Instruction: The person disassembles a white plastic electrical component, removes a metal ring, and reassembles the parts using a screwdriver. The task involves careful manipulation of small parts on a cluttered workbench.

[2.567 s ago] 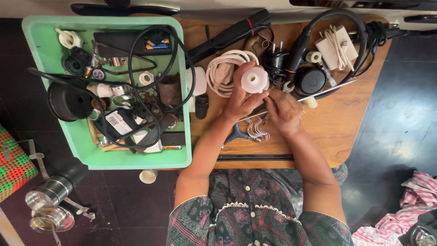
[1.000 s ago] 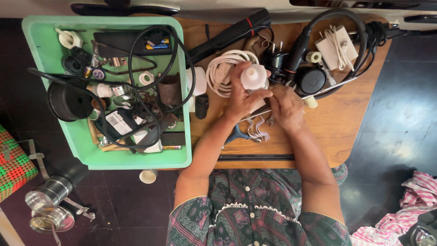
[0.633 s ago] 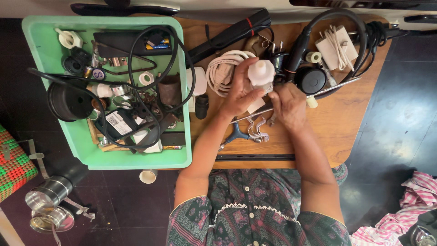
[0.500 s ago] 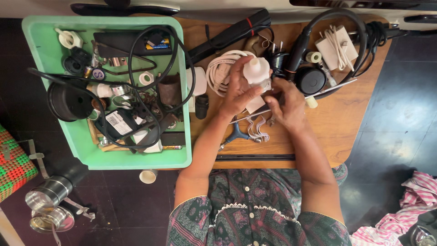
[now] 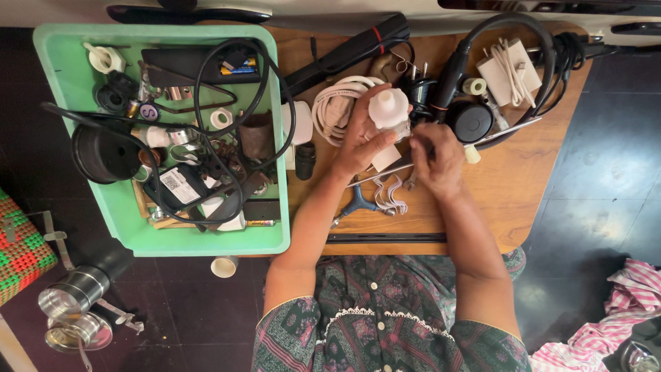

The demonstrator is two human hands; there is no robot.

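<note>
Wooden tabletop point(image 5: 509, 193) cluttered, upper centre of frame. Left hand point(image 5: 361, 138) grips white holder point(image 5: 388, 109); right hand point(image 5: 435, 157) closed around thin metal tool point(image 5: 375, 177). Green tray point(image 5: 62, 62) left.

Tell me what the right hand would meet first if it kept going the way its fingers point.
Probably the white fitting held in the left hand: the right hand points up-left at it and looks nearly touching, though depth is unclear.
</note>
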